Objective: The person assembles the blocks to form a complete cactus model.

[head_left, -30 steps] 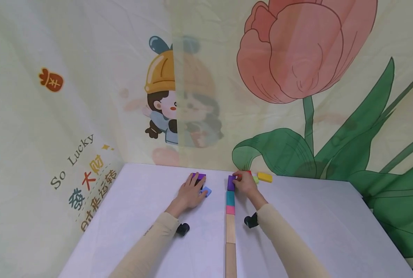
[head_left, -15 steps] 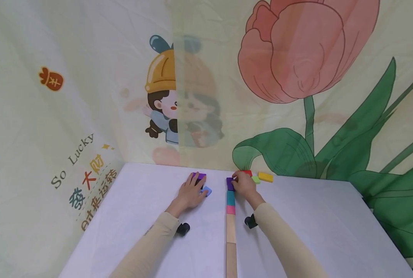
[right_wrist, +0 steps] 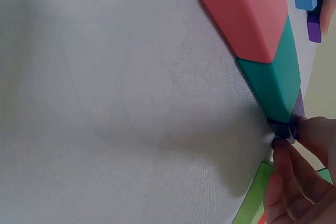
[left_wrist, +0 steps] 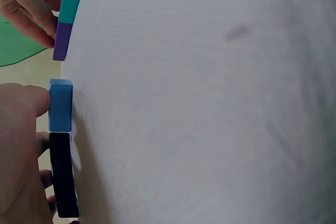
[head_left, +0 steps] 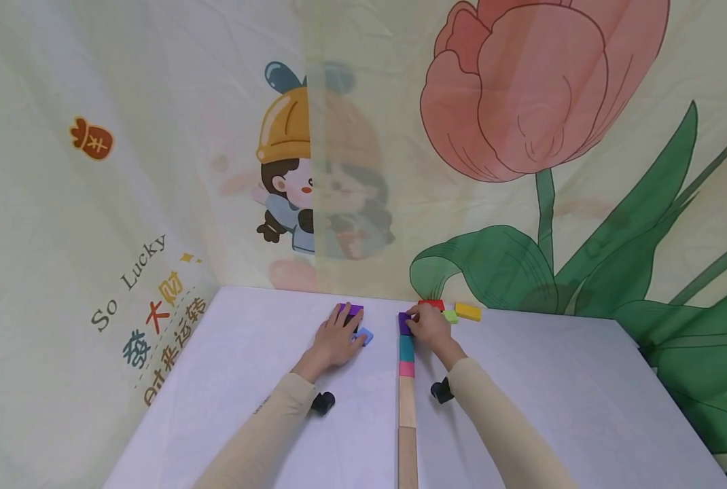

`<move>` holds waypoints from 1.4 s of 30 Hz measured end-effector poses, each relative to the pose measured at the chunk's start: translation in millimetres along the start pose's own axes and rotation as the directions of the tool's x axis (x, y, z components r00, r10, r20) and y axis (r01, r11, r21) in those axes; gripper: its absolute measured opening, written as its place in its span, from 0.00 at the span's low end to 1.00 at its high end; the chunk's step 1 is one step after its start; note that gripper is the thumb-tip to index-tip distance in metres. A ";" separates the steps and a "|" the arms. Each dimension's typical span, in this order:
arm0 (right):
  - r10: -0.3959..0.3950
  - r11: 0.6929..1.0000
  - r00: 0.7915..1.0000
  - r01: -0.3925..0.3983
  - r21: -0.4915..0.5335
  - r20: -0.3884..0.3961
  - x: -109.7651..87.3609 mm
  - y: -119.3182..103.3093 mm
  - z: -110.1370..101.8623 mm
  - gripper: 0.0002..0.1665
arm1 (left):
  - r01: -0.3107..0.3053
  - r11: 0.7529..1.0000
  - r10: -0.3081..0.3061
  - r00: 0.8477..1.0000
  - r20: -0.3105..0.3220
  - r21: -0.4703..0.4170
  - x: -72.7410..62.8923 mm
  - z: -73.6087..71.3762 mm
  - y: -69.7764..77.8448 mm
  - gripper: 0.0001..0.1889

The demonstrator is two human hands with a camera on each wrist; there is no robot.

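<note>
My right hand (head_left: pixel 431 326) pinches a purple block (head_left: pixel 404 324) between thumb and fingers. It stands at the far end of a straight row, against a teal block (head_left: pixel 406 349). A pink block (head_left: pixel 407 369) and wooden blocks (head_left: pixel 407 401) continue the row toward me; the teal and pink ones show large in the right wrist view. To the left, my left hand (head_left: pixel 337 339) rests on loose blocks with its fingers spread. Under or beside it are a light blue block (left_wrist: pixel 60 106), touched by the thumb, a black block (left_wrist: pixel 63 174) and another purple block (head_left: pixel 355 310).
Behind my right hand lie a red block (head_left: pixel 432 304), a light green block (head_left: pixel 450 316) and a yellow block (head_left: pixel 467 312), near the far edge of the white table (head_left: pixel 553 394). A printed cloth (head_left: pixel 363 272) hangs right behind that edge.
The purple block in my right hand has shifted slightly and now lines up with the teal block; almost all of this happened in the first half second. The left hand stays in place.
</note>
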State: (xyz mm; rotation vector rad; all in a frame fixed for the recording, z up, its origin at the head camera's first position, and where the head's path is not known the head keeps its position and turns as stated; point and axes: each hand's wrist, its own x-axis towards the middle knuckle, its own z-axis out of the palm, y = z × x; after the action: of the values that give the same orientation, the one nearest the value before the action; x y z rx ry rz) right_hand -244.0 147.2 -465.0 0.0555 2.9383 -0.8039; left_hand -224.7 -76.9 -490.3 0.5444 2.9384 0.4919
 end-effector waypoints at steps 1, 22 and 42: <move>0.003 1.000 1.000 -0.003 0.002 0.002 0.0 0.1 0.2 0.18 | 0.001 1.000 -0.001 1.000 0.002 0.003 0.2 0.3 -0.3 0.33; 0.037 0.999 0.999 -0.036 0.032 -0.024 -4.8 0.4 2.6 0.19 | -0.010 1.000 0.010 1.000 -0.005 0.007 -1.6 -3.0 1.2 0.33; 0.093 0.995 0.951 -0.098 0.000 -0.294 -8.4 51.0 -21.7 0.18 | -0.021 1.000 0.021 1.000 -0.018 -0.014 -5.0 -3.8 2.3 0.32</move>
State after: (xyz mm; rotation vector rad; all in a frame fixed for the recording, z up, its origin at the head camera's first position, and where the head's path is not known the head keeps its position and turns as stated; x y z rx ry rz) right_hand -234.3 202.1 -471.4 0.3431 3.1859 -0.8242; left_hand -220.0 -77.8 -485.7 0.5728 2.9463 0.5225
